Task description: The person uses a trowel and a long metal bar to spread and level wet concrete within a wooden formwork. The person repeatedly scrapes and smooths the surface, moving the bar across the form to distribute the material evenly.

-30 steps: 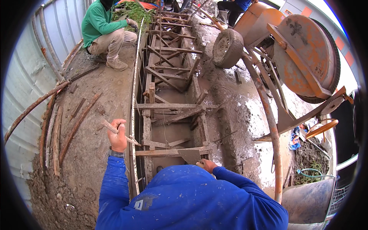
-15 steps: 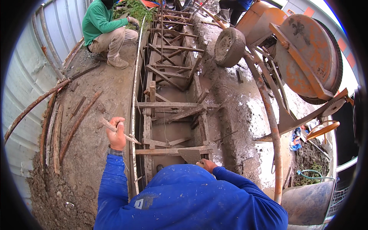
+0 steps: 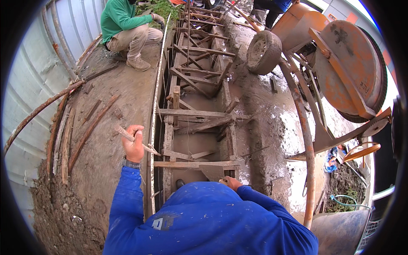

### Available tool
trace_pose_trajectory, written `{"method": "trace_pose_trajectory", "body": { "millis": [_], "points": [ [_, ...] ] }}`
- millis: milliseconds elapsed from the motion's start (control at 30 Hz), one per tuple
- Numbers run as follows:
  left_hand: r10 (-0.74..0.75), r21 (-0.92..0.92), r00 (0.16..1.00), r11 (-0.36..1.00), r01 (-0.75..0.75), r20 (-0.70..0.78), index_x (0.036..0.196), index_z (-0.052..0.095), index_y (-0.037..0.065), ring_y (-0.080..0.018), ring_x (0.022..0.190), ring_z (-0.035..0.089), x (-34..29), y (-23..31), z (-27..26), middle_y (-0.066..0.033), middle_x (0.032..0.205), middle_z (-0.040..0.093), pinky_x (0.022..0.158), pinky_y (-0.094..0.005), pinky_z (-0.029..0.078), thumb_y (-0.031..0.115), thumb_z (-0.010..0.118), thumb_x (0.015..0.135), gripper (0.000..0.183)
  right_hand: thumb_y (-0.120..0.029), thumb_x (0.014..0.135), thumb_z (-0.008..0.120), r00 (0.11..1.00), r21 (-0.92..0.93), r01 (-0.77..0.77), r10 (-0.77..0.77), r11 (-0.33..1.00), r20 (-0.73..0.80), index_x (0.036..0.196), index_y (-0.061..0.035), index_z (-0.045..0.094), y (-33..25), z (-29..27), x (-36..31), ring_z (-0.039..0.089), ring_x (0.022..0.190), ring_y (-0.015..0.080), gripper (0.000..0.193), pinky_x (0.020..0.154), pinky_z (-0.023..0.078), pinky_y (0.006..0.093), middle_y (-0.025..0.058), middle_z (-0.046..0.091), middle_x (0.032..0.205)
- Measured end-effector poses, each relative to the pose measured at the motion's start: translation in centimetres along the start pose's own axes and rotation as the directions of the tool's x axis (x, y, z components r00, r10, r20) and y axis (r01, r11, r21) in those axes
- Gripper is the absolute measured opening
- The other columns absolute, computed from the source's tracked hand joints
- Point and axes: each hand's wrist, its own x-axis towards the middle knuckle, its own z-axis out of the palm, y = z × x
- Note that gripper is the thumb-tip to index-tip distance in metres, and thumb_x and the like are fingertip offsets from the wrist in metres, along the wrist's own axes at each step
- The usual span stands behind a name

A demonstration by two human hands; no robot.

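My left hand (image 3: 134, 146) is closed round a thin wooden stick (image 3: 151, 150). The stick slants down to the right, and its far end reaches over the pale, mud-spattered rail along the trench's left edge (image 3: 156, 93). In my right hand (image 3: 233, 183) is the handle of a trowel, partly hidden by the hand. Its grey, mud-coated blade (image 3: 211, 172) lies by a wooden crosspiece (image 3: 197, 164) that spans the trench formwork (image 3: 229, 140). Beneath my body, a dark shoe tip (image 3: 180, 183) shows in the trench.
Several wooden braces (image 3: 208, 50) cross the trench ahead. A person in green (image 3: 123, 27) squats at the far left. An orange cement mixer (image 3: 346, 68) with a wheel (image 3: 264, 52) stands to the right. Loose poles (image 3: 91, 134) lie by the metal fence (image 3: 29, 106).
The view has swung slightly left, so the surroundings sit farther right. Both hands keep their hold on the stick and the trowel, and the trowel has barely moved against the crosspiece.
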Motion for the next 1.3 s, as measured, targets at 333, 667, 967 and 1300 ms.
{"method": "trace_pose_trajectory", "body": {
  "millis": [333, 667, 967, 1300],
  "points": [
    [-0.036, 0.074, 0.999, 0.997, 0.037, -0.012, 0.1, 0.067, -0.001, -0.0134, 0.093, 0.06, -0.5, 0.2, -0.6, -0.0053, 0.095, 0.066, 0.084, -0.0293, 0.047, 0.007, 0.057, 0.096, 0.013, -0.051, 0.092, 0.067, 0.999, 0.028, -0.049, 0.048, 0.998, 0.012, 0.126, 0.0007, 0.064, -1.5, -0.9, 0.1, 0.064, 0.117, 0.0457, 0.062, 0.098, 0.052, 0.0483, 0.0275, 0.069, 0.122],
    [0.069, 0.106, 0.997, 0.992, -0.066, -0.027, 0.099, 0.069, 0.0, -0.0152, 0.082, 0.061, -0.5, 1.9, -0.4, -0.0064, 0.088, 0.066, 0.077, -0.0314, 0.049, 0.004, 0.057, 0.094, 0.013, -0.053, 0.096, 0.061, 0.997, -0.04, 0.065, -0.062, 0.997, 0.051, 0.127, 0.0008, 0.059, 1.1, 0.2, 1.4, 0.062, 0.119, 0.0484, 0.062, 0.098, 0.05, 0.051, 0.033, 0.066, 0.121],
    [0.074, 0.133, 0.997, 0.989, -0.072, -0.015, 0.097, 0.067, -0.001, -0.0115, 0.086, 0.059, -0.9, 1.8, -0.3, -0.0051, 0.092, 0.065, 0.078, -0.0275, 0.047, 0.003, 0.056, 0.093, 0.013, -0.054, 0.096, 0.061, 0.995, -0.038, 0.07, -0.066, 0.997, 0.081, 0.125, 0.002, 0.059, 2.3, -0.5, 1.6, 0.063, 0.116, 0.0489, 0.063, 0.097, 0.05, 0.0497, 0.034, 0.067, 0.117],
    [0.128, 0.13, 0.992, 0.983, -0.126, -0.011, 0.101, 0.068, 0.002, -0.0142, 0.078, 0.059, -1.0, 1.6, -0.5, -0.0055, 0.088, 0.065, 0.075, -0.0308, 0.049, 0.006, 0.059, 0.096, 0.011, -0.056, 0.099, 0.057, 0.997, -0.037, -0.004, 0.007, 0.999, 0.079, 0.122, 0.0029, 0.063, -0.2, -1.0, 0.7, 0.063, 0.117, 0.0471, 0.064, 0.097, 0.05, 0.0483, 0.033, 0.068, 0.117]
  ]
}}
